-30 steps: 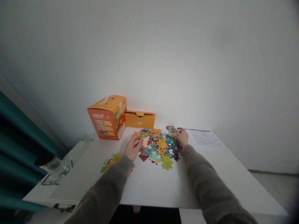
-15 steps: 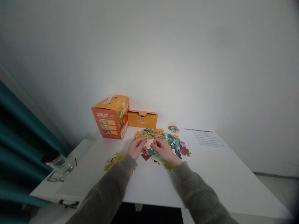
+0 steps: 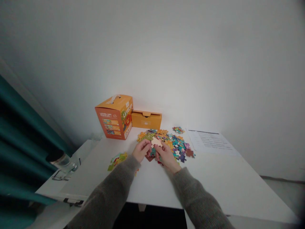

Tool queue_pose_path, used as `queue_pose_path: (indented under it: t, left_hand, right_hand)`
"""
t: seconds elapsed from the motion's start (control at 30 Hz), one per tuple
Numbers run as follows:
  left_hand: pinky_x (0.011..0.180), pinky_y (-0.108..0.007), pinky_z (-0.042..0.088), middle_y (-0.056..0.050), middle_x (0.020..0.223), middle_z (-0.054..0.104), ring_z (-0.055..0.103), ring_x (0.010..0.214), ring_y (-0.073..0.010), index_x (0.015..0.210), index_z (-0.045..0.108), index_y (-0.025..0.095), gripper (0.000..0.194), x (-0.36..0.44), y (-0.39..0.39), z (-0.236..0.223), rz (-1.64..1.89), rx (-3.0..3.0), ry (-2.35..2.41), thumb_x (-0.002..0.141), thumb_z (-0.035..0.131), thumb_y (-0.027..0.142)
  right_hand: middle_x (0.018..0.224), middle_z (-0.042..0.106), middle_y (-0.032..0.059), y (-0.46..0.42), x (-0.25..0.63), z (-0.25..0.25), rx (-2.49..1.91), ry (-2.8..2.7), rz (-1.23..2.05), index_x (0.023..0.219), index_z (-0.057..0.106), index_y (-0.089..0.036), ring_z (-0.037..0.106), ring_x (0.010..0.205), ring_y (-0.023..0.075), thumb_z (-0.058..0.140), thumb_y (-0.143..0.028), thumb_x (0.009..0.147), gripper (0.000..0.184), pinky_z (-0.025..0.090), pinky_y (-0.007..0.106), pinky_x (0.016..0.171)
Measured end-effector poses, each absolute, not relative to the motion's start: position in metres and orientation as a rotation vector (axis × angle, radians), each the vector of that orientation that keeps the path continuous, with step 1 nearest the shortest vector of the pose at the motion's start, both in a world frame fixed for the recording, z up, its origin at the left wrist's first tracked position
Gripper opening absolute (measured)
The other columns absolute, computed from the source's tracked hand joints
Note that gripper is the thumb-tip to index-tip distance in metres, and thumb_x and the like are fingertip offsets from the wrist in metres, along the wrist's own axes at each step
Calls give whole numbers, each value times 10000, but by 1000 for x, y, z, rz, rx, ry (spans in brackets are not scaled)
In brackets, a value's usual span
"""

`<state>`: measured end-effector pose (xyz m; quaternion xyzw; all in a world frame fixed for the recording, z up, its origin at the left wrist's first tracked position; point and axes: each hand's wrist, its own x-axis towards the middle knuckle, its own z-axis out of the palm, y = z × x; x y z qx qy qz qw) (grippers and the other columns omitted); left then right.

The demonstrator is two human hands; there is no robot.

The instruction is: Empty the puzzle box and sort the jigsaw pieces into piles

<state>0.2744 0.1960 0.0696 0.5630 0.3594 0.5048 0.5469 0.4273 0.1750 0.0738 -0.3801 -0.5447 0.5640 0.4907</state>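
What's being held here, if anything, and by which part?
A pale puzzle piece: the left hand is at its left edge, the right hand grips its lower edge.

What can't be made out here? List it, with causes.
All in the head view:
Printed sheet, its words: too small, blurred.
Pale puzzle piece, lower edge: behind the right hand.
Puzzle pile, lower layers: under top pieces.
Large box, inside: its closed walls.
Curtain: cut off at left.
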Motion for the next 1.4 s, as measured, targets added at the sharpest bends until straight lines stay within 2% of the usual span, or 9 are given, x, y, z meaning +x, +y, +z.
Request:
queue_pose_path:
  t: [0.17, 0.37, 0.43, 0.6, 0.73, 0.9, 0.97, 1.13, 1.4]
  left_hand:
    - [428, -194, 398, 61, 553, 556, 474, 414, -71, 780, 481, 187, 407, 273, 195, 68, 1196, 1313, 832, 737, 715, 517]
    - [460, -225, 416, 28, 515, 573, 505, 441, -102, 750, 531, 168, 395, 268, 200, 62, 1108, 1286, 750, 810, 613, 550]
    - [464, -232, 415, 26, 509, 569, 509, 442, -109, 773, 557, 159, 413, 266, 201, 61, 1132, 1279, 719, 838, 571, 566]
    - [480, -215, 417, 41, 527, 572, 497, 437, -84, 725, 502, 172, 404, 266, 198, 63, 1128, 1385, 752, 808, 654, 537]
    - [496, -224, 440, 35, 553, 586, 509, 455, -87, 737, 506, 174, 390, 266, 196, 62, 1094, 1394, 742, 802, 665, 525]
    - [482, -236, 433, 33, 531, 569, 522, 453, -109, 831, 571, 162, 299, 263, 201, 58, 1179, 1310, 675, 839, 615, 457]
    - [472, -239, 435, 36, 566, 577, 526, 456, -114, 952, 578, 164, 292, 262, 201, 60, 1223, 1289, 660, 843, 616, 433]
    - [534, -252, 484, 24, 677, 601, 594, 536, -132, 1296, 483, 180, 550, 263, 191, 71, 1138, 1400, 662, 836, 656, 427]
    - [500, -219, 452, 33, 632, 600, 575, 479, -105, 1187, 553, 139, 519, 266, 189, 75, 1137, 1404, 777, 788, 690, 441]
  right_hand:
    - [508, 588, -48, 177, 427, 69, -844, -1279, 1456, 957, 543, -192, 451, 382, 82, 589, -561, 859, 385, 323, 184, 395]
    - [433, 390, -105, 180, 431, 66, -850, -1132, 1420, 747, 485, -213, 283, 362, 56, 629, -542, 843, 372, 232, 188, 379]
    - [472, 393, -101, 181, 433, 68, -817, -1086, 1456, 712, 472, -210, 257, 374, 45, 669, -521, 819, 384, 238, 193, 390]
    - [619, 535, -51, 181, 438, 74, -797, -1122, 1446, 767, 553, -189, 310, 410, 36, 694, -488, 811, 333, 247, 200, 409]
    - [635, 547, -42, 183, 442, 73, -788, -1176, 1388, 846, 621, -176, 319, 424, 38, 681, -488, 823, 318, 250, 203, 421]
    - [654, 577, -27, 183, 444, 72, -788, -1160, 1376, 777, 603, -175, 343, 431, 39, 686, -500, 814, 337, 269, 206, 429]
    - [675, 602, -17, 182, 444, 73, -809, -1155, 1374, 791, 606, -177, 350, 432, 40, 689, -511, 806, 345, 268, 205, 427]
    - [667, 602, -16, 179, 444, 75, -876, -1243, 1327, 801, 599, -182, 349, 440, 50, 659, -540, 825, 363, 253, 204, 430]
    - [519, 480, -39, 176, 447, 77, -943, -1328, 1219, 681, 519, -222, 372, 466, 110, 565, -624, 861, 443, 312, 244, 474]
